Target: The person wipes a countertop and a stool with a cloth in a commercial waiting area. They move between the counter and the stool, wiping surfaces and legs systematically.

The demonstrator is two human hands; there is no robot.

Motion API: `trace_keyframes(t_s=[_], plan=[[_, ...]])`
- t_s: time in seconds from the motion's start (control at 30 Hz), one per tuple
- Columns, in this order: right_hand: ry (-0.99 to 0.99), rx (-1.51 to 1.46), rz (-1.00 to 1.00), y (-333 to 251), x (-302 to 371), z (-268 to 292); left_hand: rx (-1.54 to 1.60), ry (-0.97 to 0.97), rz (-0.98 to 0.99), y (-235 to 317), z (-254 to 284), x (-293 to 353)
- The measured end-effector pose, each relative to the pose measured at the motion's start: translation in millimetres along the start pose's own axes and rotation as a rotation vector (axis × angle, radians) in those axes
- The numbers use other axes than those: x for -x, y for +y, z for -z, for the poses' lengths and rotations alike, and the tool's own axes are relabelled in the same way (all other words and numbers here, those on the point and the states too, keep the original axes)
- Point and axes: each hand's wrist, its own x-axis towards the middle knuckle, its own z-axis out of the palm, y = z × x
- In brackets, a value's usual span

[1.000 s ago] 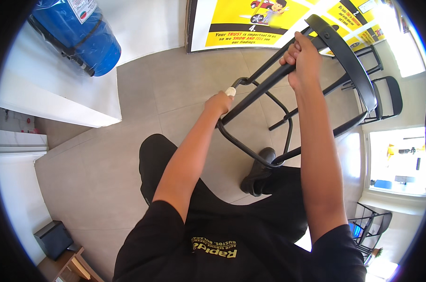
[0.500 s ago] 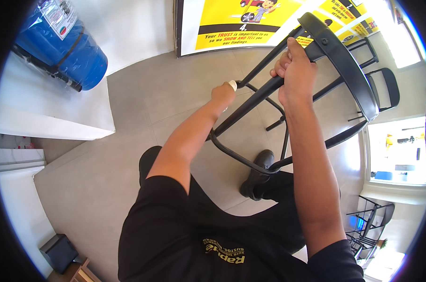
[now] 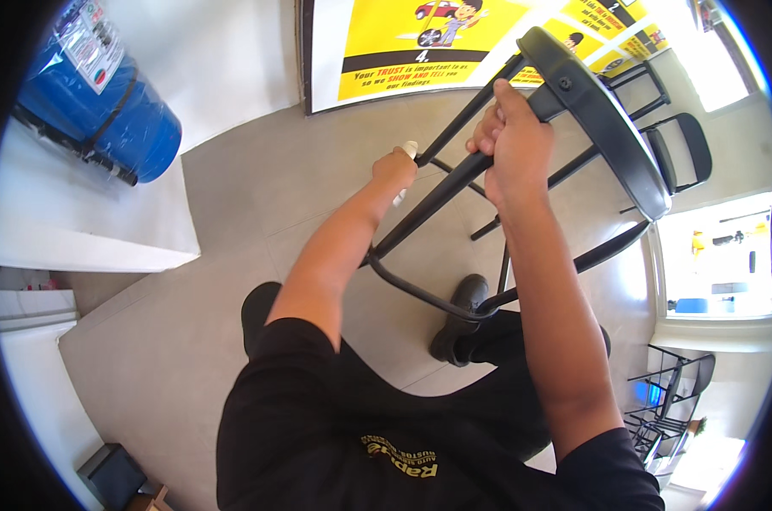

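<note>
A black metal stool (image 3: 603, 119) with a round padded seat is tilted in front of me, its seat up at the right and its legs slanting down to the left. My right hand (image 3: 521, 149) is wrapped around one leg just below the seat. Bunched in my closed left hand (image 3: 393, 173) is a whitish cloth (image 3: 410, 150), showing at both ends of the fist. That hand is beside another stool leg; whether the cloth presses on it I cannot tell. The curved footrest (image 3: 424, 295) crosses in front of my shoe (image 3: 467, 311).
At the upper left, a blue plastic-wrapped container (image 3: 113, 102) stands on a white ledge (image 3: 88, 230). Yellow posters (image 3: 420, 51) line the far wall. Black chairs (image 3: 688, 149) stand at the right, more stacked furniture (image 3: 671, 396) lower down. A dark box (image 3: 112, 475) is at the lower left.
The whole view has shifted slightly. My left hand and the cloth have moved a little along the stool leg; my right hand keeps its grip below the seat.
</note>
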Motion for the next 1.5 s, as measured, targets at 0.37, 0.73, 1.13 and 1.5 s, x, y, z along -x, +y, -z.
trace_keyframes(t_s=[0.37, 0.73, 1.13, 1.5], plan=[[0.104, 0.112, 0.123, 7, -4, 8, 0.026, -0.152, 0.042, -3, 4, 33], [0.145, 0.102, 0.111, 15, -16, -1, 0.569, -0.243, 0.030, -91, 85, 204], [0.159, 0.054, 0.100, 5, -46, -9, -0.004, 0.302, -0.159, -29, 16, 257], [0.091, -0.055, 0.077, 7, -78, 1, 0.413, 0.127, -0.214, -2, 50, 281]])
